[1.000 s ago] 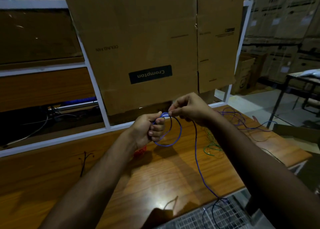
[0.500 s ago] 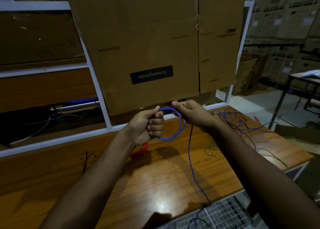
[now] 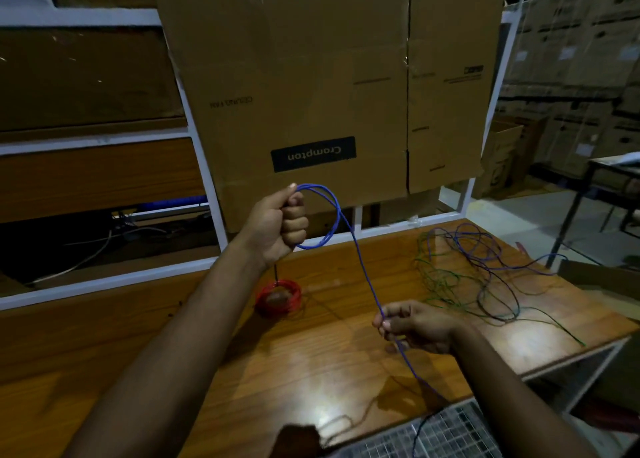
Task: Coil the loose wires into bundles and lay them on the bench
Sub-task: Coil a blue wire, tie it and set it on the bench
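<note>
Gripping blue wire (image 3: 360,260) loops, left hand (image 3: 277,222) (fist); right hand (image 3: 412,324) pinches its tail.

Two bare forearms, no sleeves reaching wrist or elbow. No watch, ring, bracelet or glove on left hand (image 3: 277,220) or right hand (image 3: 415,326). Short, unpainted nails on the fingers (image 3: 294,223). Nothing else of the person in view.

Single view, head-worn wide-angle, looks forward and down over the wooden bench (image 3: 242,364) from its near edge. Close range: both forearms run in from the bottom of frame. Beyond the bench's far edge, an upside-down cardboard box (image 3: 311,86) fills the upper centre. No second view.
</note>
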Demonstrator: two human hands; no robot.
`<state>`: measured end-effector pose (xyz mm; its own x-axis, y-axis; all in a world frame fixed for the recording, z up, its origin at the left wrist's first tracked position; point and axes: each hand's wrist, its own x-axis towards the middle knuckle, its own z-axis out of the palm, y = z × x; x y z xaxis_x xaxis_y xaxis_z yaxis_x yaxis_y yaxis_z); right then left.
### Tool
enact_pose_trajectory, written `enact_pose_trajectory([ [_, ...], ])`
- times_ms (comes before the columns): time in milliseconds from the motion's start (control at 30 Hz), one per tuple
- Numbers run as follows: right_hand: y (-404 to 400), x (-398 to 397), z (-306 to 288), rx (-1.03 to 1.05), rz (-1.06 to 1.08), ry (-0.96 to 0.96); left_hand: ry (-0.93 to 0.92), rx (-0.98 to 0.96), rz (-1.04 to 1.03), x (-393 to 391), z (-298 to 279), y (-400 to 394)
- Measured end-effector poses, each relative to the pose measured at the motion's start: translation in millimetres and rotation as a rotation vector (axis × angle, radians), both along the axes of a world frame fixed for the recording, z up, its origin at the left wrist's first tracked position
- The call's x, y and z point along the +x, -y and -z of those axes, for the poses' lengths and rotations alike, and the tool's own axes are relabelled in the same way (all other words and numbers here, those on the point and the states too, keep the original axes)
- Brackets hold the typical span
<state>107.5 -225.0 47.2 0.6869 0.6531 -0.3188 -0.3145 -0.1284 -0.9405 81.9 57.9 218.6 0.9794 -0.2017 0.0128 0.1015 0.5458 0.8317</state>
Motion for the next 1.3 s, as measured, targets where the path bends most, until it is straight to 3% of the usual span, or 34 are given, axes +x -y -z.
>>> enact_pose_trajectory([
  [133, -18, -17, -4, 0.052, 0.461, 0.196, 0.009, -0.021, -0.023, 3, 1, 0],
  [233, -37, -31, -21, -0.229, 0.638, 0.553, 0.008, -0.046, -0.086, 8, 3, 3],
  [300, -49, -47, -36, -0.582, 0.558, 0.856, 0.002, -0.026, -0.156, 13, 6, 7],
  [367, -59, -65, -56, -0.732, 0.394, 1.038, -0.001, 0.018, -0.214, 16, 9, 12],
  [533, -69, -88, -111, -0.749, 0.005, 1.289, -0.016, 0.089, -0.238, 17, 15, 19],
  [633, -68, -87, -139, -0.790, -0.024, 1.432, -0.023, 0.108, -0.206, 14, 18, 21],
  [733, -62, -80, -168, -0.642, 0.037, 1.590, -0.005, 0.139, -0.150, 10, 21, 25],
  [867, -60, -59, -188, -0.473, 0.122, 1.645, 0.073, 0.246, -0.107, 3, 26, 33],
  [1000, -74, -39, -190, -0.500, 0.238, 1.671, 0.103, 0.257, -0.074, -5, 27, 40],
  [1167, -80, -27, -191, -0.345, 0.441, 1.239, 0.006, 0.236, -0.012, -13, 24, 36],
  [1300, -80, -18, -188, -0.321, 0.421, 1.031, -0.092, 0.167, 0.063, -16, 20, 28],
])
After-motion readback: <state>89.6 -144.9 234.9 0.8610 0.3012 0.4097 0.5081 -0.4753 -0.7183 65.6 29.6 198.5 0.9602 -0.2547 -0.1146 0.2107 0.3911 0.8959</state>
